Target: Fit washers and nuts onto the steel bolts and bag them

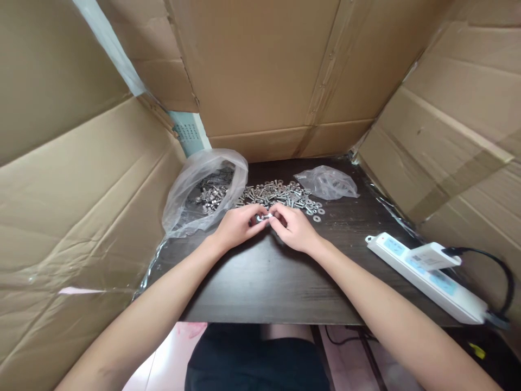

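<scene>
Above the dark table, my left hand (pixel 240 225) and my right hand (pixel 293 227) meet, fingertips nearly touching. Between them is a small metal bolt (pixel 265 217), lying crosswise, with what looks like a washer at its left end. Both hands pinch it, the left at the washer end and the right at the other end. The fingers partly hide it. Just beyond the hands spreads a pile of loose bolts, nuts and washers (pixel 280 193). Left of the pile, a clear plastic bag (pixel 175 209) lies with its mouth open, holding more small metal parts (pixel 211 198).
A crumpled clear bag (pixel 328 182) lies behind the pile at right. On the table's right side is a white power strip (pixel 423 277) with a white plug-in adapter (pixel 435 256) and black cable. Cardboard walls (pixel 268 70) enclose the table (pixel 252 288) at the back and both sides.
</scene>
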Action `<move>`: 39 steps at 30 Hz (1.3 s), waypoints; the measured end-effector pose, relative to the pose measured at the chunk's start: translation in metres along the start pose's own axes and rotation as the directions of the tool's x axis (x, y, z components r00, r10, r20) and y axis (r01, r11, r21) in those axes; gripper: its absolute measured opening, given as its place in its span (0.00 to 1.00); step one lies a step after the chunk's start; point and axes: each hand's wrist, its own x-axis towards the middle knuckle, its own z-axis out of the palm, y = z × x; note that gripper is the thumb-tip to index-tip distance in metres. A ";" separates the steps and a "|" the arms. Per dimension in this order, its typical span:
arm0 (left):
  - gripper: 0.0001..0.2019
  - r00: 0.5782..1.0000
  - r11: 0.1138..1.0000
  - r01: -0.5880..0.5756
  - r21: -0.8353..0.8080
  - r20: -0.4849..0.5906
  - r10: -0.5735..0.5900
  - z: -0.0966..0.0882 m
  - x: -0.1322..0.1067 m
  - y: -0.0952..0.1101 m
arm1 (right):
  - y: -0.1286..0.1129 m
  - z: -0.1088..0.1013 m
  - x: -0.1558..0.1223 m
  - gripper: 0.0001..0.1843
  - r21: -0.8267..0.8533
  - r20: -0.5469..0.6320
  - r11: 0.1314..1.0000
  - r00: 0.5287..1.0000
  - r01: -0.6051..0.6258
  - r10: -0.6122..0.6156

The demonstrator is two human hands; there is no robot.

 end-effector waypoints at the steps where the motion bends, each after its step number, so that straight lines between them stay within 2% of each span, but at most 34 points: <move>1: 0.07 1.000 1.000 -0.002 0.000 -0.003 0.002 0.000 0.000 0.000 | 0.000 0.000 0.000 0.04 -0.004 0.002 1.000 1.000 0.001 -0.001; 6: 0.06 1.000 1.000 -0.011 0.010 -0.012 0.011 0.001 0.000 0.000 | 0.000 -0.001 0.001 0.12 -0.023 0.011 1.000 1.000 0.019 -0.018; 10: 0.06 0.999 1.000 -0.029 0.007 -0.015 0.029 0.000 0.000 0.001 | 0.000 -0.001 0.001 0.14 -0.040 0.019 0.999 1.000 0.013 -0.013; 15: 0.07 0.999 0.999 -0.037 0.020 -0.035 0.037 0.000 0.000 0.000 | -0.001 -0.003 0.001 0.07 -0.044 -0.005 0.999 1.000 -0.016 0.016; 23: 0.07 0.999 0.999 -0.021 0.026 -0.029 0.022 0.000 0.001 0.000 | -0.001 -0.001 0.001 0.03 -0.034 -0.019 0.999 1.000 -0.013 0.012; 32: 0.06 0.999 0.999 -0.030 0.021 -0.021 0.031 -0.001 0.001 0.002 | 0.002 0.000 0.002 0.13 -0.065 -0.014 0.997 0.999 0.031 -0.032; 39: 0.07 1.000 0.999 -0.022 0.023 -0.022 0.022 -0.001 0.001 0.001 | -0.001 -0.002 0.002 0.06 -0.062 -0.045 0.998 0.999 0.005 -0.008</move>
